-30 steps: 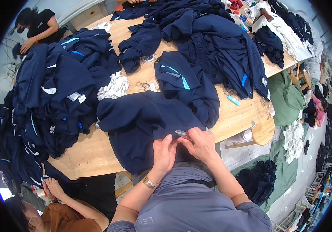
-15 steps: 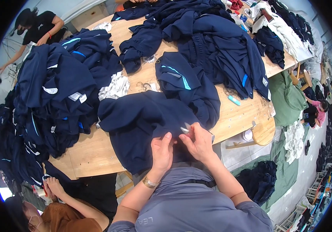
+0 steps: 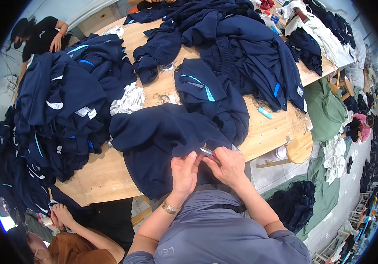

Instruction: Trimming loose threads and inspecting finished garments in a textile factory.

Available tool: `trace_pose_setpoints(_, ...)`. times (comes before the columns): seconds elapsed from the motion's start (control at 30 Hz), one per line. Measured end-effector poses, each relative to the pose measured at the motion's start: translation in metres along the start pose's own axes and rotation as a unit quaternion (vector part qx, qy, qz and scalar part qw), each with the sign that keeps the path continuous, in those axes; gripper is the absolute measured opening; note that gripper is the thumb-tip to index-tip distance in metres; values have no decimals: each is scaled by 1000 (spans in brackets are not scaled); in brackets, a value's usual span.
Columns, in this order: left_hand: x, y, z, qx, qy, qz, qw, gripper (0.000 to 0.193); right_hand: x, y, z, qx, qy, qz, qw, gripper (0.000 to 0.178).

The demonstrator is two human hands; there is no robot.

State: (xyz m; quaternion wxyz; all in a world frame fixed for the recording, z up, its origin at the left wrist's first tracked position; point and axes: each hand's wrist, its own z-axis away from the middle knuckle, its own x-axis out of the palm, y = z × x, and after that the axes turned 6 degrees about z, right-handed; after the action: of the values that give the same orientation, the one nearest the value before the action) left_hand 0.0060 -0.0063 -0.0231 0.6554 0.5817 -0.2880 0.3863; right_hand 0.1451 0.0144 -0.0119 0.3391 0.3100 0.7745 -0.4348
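Note:
A navy blue garment [image 3: 162, 136] lies bunched over the table's front edge against my body. My left hand [image 3: 183, 175] is closed, thumb and fingers pinching what appears to be the garment's near edge; the exact bit between the fingertips is hidden. Close beside it on the right, my right hand [image 3: 228, 168] is closed round a small pair of thread snips [image 3: 207, 152]. Their silver blades point up and left over the cloth, just beyond my left fingertips. Some red shows at the handle. Behind this garment is another folded navy piece [image 3: 197, 81] with light blue trim.
A large navy garment pile [image 3: 65, 97] covers the table's left side, another pile [image 3: 259, 57] the far right. White scraps [image 3: 129, 99] and a turquoise marker-like item [image 3: 265, 113] lie on the wooden table [image 3: 105, 176]. A co-worker's hands [image 3: 61, 215] work at lower left; a wooden stool [image 3: 300, 148] stands right.
The snips in my right hand have turned, their blades now lying flatter and pointing more to the left, nearer my left fingertips. My left hand stays nearly in place.

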Motion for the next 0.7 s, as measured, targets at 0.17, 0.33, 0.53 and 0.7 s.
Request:
trace_pose_setpoints(0.17, 1, -2, 1, 6, 5, -16, 1000, 8, -1, -3, -2, -6, -2, 7, 1000, 30)
trace_pose_setpoints(0.33, -6, -5, 0, 22, -10, -22, 999, 9, -1, -4, -3, -8, -3, 11, 1000, 30)
trace_pose_setpoints(0.53, 6, -2, 2, 21, 9, -41, 999, 7, 0, 0, -2, 32, 6, -45, 998, 31)
trace_pose_setpoints(0.7, -6, -1, 2, 7, 2, -96, 995, 8, -2, -4, -15, -35, 57, -142, 988, 32)
